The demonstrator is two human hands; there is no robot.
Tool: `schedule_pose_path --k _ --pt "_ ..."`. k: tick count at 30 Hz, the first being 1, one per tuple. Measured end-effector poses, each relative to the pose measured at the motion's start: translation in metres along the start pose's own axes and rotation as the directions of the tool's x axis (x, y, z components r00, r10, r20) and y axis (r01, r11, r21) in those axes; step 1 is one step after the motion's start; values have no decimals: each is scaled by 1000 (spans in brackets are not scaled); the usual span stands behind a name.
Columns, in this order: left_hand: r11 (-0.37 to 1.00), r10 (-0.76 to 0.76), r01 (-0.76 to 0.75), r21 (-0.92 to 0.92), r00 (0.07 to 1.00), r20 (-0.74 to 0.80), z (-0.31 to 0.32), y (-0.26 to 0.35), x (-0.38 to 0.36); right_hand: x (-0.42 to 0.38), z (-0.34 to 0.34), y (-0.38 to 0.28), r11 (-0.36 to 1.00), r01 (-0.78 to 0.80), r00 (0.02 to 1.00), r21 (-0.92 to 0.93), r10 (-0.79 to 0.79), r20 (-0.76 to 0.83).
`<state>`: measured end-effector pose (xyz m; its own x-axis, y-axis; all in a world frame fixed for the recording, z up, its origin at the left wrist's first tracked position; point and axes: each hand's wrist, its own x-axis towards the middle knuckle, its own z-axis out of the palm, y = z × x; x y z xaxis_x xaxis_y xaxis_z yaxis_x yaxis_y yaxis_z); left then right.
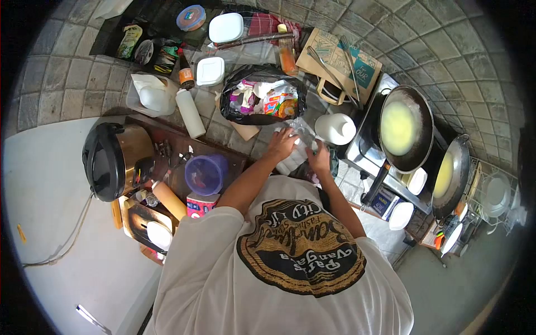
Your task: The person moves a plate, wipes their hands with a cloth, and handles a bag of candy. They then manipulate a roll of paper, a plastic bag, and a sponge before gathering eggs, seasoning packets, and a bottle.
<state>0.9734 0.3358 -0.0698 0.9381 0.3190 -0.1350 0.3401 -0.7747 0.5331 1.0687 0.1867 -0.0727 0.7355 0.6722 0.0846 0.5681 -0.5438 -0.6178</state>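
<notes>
At the counter's near edge, a clear plastic bag with whitish contents lies between my two hands. My left hand is closed on the left side of the bag, fingers curled. On the other side my right hand pinches the bag's right edge. What exactly is inside the bag is too small to make out. Just beyond my hands sits a black bin bag holding crumpled wrappers. A white round container stands close to the right of my right hand.
To the right, two pans, a frying pan and a wok, hold yellow food on a stove. A rice cooker and a purple tub stand left. A paper bag with tongs is at the back.
</notes>
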Motion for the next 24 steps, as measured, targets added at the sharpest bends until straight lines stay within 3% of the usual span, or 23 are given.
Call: schedule_pose_path --k 1,3,4,6,8,10,12,13,14,15,17,18,21,23,24 --pt "1000 5 -5 6 1000 -6 4 -1 0 3 -3 -4 1000 6 1000 -1 -6 6" --pt "1000 -19 19 4 999 -29 0 2 1 7 -3 -10 974 -225 965 4 222 142" --pt "1000 -31 31 4 999 -44 -2 1 0 8 0 -6 974 -228 964 8 224 146" --pt "999 -37 35 -16 996 -84 2 -1 3 11 4 2 937 -349 896 18 328 299" --pt "998 -43 38 -40 991 -127 3 -5 5 8 4 2 923 -385 880 -2 368 299" --pt "999 52 -52 -5 996 -76 -2 -8 10 8 0 -3 911 -412 868 -20 399 296" --pt "996 91 -94 -15 987 -131 -5 -7 19 14 -5 -12 883 -452 827 -130 469 310" --pt "991 123 -131 -35 978 -166 -3 -4 17 16 -8 -14 881 -454 813 -136 471 341" --pt "985 92 -105 -138 991 -97 -19 7 19 15 -7 -13 877 -460 807 -136 477 349" --pt "985 88 -99 -140 992 -85 -20 11 21 16 -4 -12 898 -423 845 -121 439 306" --pt "932 111 -139 -336 989 -100 -21 13 23 14 -6 -16 953 -297 928 -57 302 216" --pt "933 111 -139 -332 989 -100 -18 12 19 16 -10 -20 954 -296 929 -52 300 216" --pt "979 108 -122 -164 990 -93 -16 11 7 26 -11 -27 948 -310 899 -69 316 303" --pt "988 95 -115 103 979 181 -22 13 -7 26 -7 -25 928 -361 856 -90 368 363" --pt "987 101 -125 106 974 205 -15 9 -11 25 -7 -26 942 -332 892 -40 327 312"
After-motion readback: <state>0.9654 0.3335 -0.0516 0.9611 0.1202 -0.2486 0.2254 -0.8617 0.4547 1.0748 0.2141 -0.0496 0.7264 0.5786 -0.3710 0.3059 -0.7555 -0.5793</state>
